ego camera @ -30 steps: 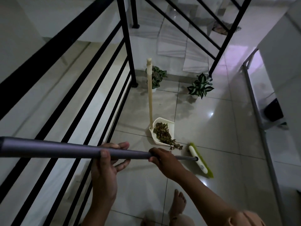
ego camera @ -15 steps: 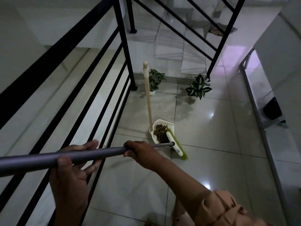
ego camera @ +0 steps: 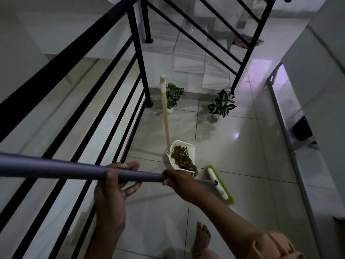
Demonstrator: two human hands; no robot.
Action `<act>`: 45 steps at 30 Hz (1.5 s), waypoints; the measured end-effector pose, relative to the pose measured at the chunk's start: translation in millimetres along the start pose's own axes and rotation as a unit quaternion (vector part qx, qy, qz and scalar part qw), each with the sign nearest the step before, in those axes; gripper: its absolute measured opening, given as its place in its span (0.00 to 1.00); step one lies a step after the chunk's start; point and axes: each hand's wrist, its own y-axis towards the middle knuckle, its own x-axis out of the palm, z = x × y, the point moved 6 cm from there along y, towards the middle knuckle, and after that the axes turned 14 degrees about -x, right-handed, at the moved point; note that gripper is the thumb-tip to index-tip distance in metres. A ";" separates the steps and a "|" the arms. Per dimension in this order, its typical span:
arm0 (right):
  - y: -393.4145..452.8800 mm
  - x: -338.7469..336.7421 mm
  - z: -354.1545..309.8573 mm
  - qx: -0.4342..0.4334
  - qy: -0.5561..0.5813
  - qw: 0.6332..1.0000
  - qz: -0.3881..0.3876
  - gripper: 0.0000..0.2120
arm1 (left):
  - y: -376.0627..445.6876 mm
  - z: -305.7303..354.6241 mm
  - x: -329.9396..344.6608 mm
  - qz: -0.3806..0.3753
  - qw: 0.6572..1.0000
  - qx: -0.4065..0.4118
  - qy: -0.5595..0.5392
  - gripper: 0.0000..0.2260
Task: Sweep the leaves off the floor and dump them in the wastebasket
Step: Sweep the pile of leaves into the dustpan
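I see both hands closed around the grey broom handle (ego camera: 74, 170): the left hand (ego camera: 112, 193) nearer to me, the right hand (ego camera: 180, 182) further down. The broom head (ego camera: 218, 184) lies on the floor (ego camera: 242, 156), just beside the white dustpan (ego camera: 182, 156), which holds the leaves (ego camera: 181, 157). The dustpan stands near the black railing (ego camera: 138, 58).

Broom handle (ego camera: 56, 168) showing grey-purple; broom head (ego camera: 217, 181) white w/ lime-green bristles. Dustpan (ego camera: 182, 147) reading cream, its pole (ego camera: 165, 113) pale beige, leaves (ego camera: 182, 158) inside looking brown & dull green. Two potted plants (ego camera: 221, 104) showing dark green w/ white stripes. Railing (ego camera: 136, 43) black. Floor tiles (ego camera: 233, 156) glossy pale grey. Sleeve (ego camera: 274, 245) looking peach.
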 end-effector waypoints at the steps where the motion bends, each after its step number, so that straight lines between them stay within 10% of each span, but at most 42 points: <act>1: -1.3 -1.4 4.0 0.011 0.009 1.000 0.007 0.11 | 2.5 0.7 7.0 -0.006 1.000 -0.001 0.014 0.24; 16: 7.9 -153.0 67.7 0.075 0.010 0.986 0.149 0.05 | 71.8 48.3 202.8 -0.168 0.981 -0.002 0.093 0.10; 27: 16.3 -268.5 123.9 0.098 0.085 0.970 0.203 0.14 | 178.1 3.4 222.9 0.016 0.970 -0.013 0.243 0.07; 34: 18.8 -306.5 143.1 0.119 0.081 0.956 0.255 0.12 | 248.3 -13.1 183.7 0.103 0.946 -0.095 0.293 0.26; 45: 40.0 -307.2 164.2 0.177 0.066 0.947 0.259 0.11 | 352.9 -12.7 182.8 0.055 0.928 -0.106 0.353 0.29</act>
